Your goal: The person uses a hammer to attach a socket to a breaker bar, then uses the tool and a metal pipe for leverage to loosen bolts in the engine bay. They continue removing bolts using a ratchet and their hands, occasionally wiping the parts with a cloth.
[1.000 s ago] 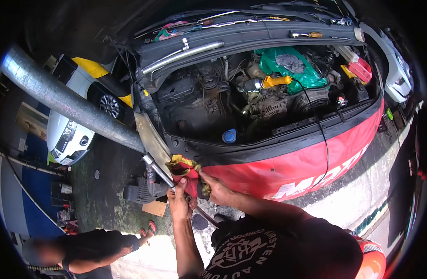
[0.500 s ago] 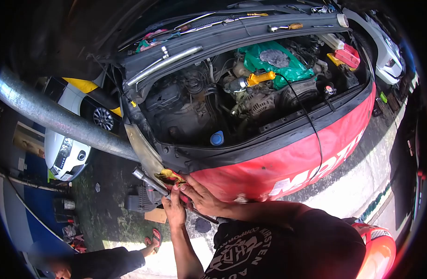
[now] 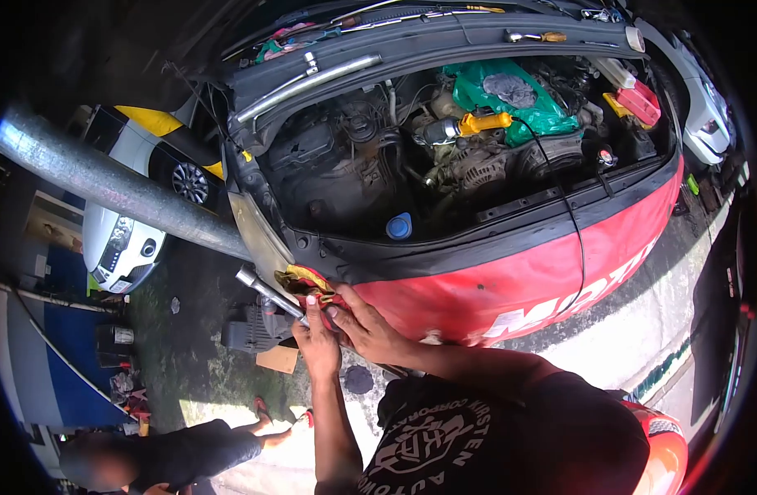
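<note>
Holding a metal tool [image 3: 273, 293] and cloth [image 3: 304, 282], left hand [image 3: 318, 346] adjoins right hand [image 3: 372, 336].

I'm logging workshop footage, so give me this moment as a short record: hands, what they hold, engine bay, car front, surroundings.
Left hand: closed around a metal bar
Right hand: beside it, gripping a red and yellow cloth; its hold on the bar is unclear
Engine bay: open; green bag, yellow-handled tool, blue cap
Car front: red cover, black cord hanging over it
Surroundings: another person lower left, white car, thick metal pole
</note>
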A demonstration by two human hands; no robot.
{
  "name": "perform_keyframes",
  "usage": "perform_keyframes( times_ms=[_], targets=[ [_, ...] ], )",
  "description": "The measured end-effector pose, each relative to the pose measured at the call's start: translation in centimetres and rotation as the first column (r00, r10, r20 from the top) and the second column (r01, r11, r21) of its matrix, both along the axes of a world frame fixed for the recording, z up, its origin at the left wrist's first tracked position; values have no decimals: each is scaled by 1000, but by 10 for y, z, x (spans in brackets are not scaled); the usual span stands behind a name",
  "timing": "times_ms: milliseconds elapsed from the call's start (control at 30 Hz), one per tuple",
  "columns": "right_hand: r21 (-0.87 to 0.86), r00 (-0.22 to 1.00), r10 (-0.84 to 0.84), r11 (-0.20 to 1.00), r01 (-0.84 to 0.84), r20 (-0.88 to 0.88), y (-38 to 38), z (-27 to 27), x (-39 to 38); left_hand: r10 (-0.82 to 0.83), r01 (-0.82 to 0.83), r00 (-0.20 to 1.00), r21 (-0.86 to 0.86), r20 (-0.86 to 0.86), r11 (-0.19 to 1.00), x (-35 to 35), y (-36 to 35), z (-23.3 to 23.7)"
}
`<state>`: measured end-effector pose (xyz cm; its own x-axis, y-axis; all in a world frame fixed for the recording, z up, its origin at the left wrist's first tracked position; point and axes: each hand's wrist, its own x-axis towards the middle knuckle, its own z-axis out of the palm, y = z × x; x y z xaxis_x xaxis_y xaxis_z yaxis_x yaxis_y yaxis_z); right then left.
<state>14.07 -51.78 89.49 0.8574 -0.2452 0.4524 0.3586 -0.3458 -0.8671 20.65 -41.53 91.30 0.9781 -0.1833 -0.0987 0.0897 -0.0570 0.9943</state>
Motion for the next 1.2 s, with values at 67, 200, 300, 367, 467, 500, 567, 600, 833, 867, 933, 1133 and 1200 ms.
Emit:
perform_keyframes(
  times_ms=[67,200,300,367,467,500,567,600,833,867,933,1133,1200],
  targets=[
    [-249,995,-79,964,91,55,-1,-11,2,-50,48,998,-40,-36,998,-5,1,13],
    [119,983,158,982,-146,-92,-11,-7,7,-181,178,983,-171,-3,969,-8,2,10],
    [634,922,373,738,-230,-100,-20,25,4,-175,171,984,-182,-8,968,-3,5,10],
    [608,874,482,713,-351,-61,-24,16,7,-142,135,990,-192,-22,972,0,3,13],
    [345,934,357,878,-331,-14,-15,5,4,-53,38,997,-249,-55,968,6,4,9],
    [298,917,392,886,-356,-70,-20,5,1,42,-32,998,-223,39,974,16,6,-12],
    [326,925,379,873,-362,13,-21,-1,1,-6,-17,996,-259,-88,966,12,0,14],
    [345,924,379,860,-375,59,-20,-4,1,-21,-21,989,-273,-147,962,10,-1,24],
    [899,770,546,70,-433,329,-21,-59,14,-99,20,978,-386,-185,922,17,4,12],
    [861,806,551,280,-423,217,-24,-39,12,-100,21,977,-381,-187,924,16,2,12],
    [664,874,486,653,-364,2,-29,1,7,-101,23,976,-370,-192,929,13,-1,13],
    [703,959,279,692,-167,-46,-21,21,22,-65,65,998,-136,6,989,17,-4,3],
    [764,957,273,637,-102,-100,-25,30,23,-174,162,983,-168,-59,972,9,-7,17]
  ],
)
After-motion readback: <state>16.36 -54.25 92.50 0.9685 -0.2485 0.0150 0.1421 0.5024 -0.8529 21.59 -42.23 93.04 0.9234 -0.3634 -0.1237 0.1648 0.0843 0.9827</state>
